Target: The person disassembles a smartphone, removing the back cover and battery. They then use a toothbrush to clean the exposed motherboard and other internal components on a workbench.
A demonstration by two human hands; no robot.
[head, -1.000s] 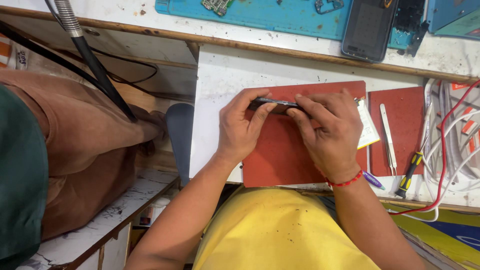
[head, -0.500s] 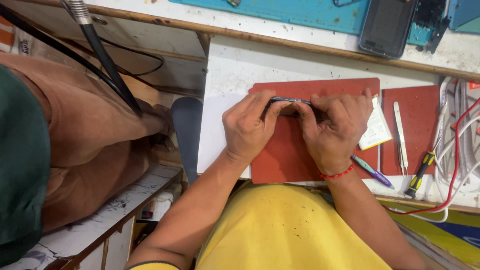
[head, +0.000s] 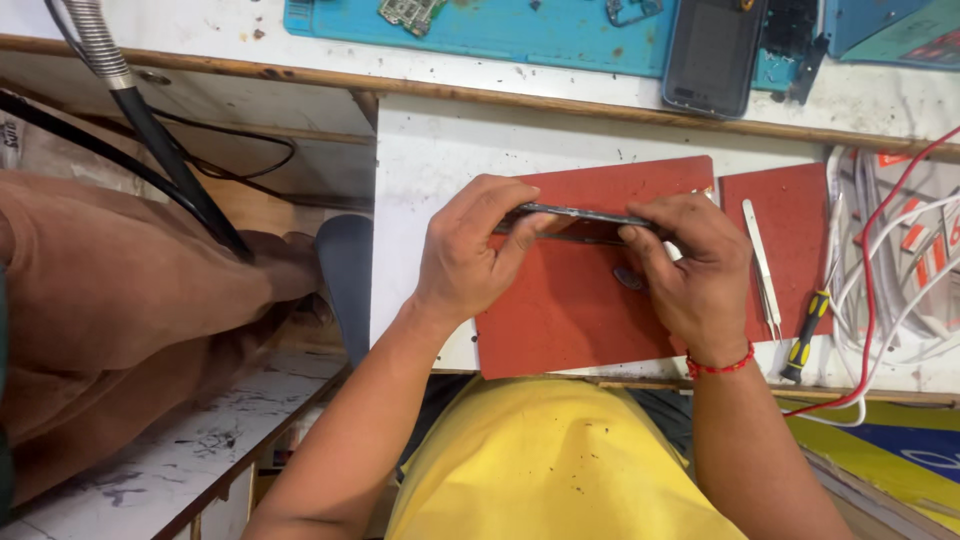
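The thin dark phone [head: 575,213] is held on edge over the red work mat [head: 570,310], lifted just clear of it, its long side running left to right; compared with half a second ago it sits in the same pose between the same fingers, so nothing in the hold has given way; only the view has drifted, bringing the upper bench further in. The left hand [head: 465,250] pinches the phone's left end, thumb underneath and fingers curled over the top; the right hand [head: 690,270] clamps the right end the same way, fingers pressed together on the edge, a red thread band at its wrist; judging by that steady two-ended squeeze, the work is still at pressing along the phone's edge. A small dark oval bit [head: 628,278] lies on the mat below the phone. To the right, on a second red mat [head: 800,220], lie white tweezers [head: 762,265]; a yellow-handled screwdriver [head: 806,335] rests near white cables [head: 890,270]. Beyond, a second phone [head: 712,55] lies on a blue mat [head: 520,30].
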